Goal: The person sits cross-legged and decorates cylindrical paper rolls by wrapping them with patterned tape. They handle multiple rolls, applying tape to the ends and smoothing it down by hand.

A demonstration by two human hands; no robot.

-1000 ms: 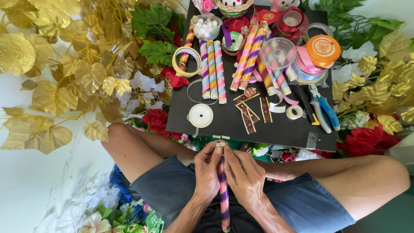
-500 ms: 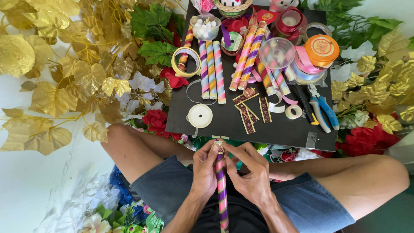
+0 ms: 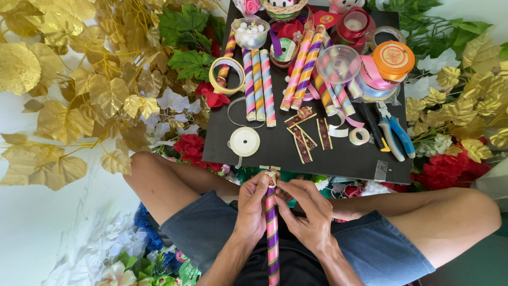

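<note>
We are sitting cross-legged with a black board in front of our knees, and we are holding a striped wrapped stick upright between our legs. Our left hand is gripping the stick near its top, fingers curled around it. Our right hand is pinching at the top end, just beside the left thumb, where a small gold-and-dark trim piece is sitting against the wrap.

By our judgement, we are fixing that trim to the stick's tip, and the work on this stick is nearing its finish, since the wrap is already covering its visible length. The next move is calling for steady pressure from both thumbs so the trim is not slipping or twisting off line.

On the board, finished striped sticks are lying side by side, cut ribbon strips are waiting near the middle, a white tape roll is resting at the near left, and blue-handled pliers are lying at the right edge. Gold leaves are spreading over the left.
</note>
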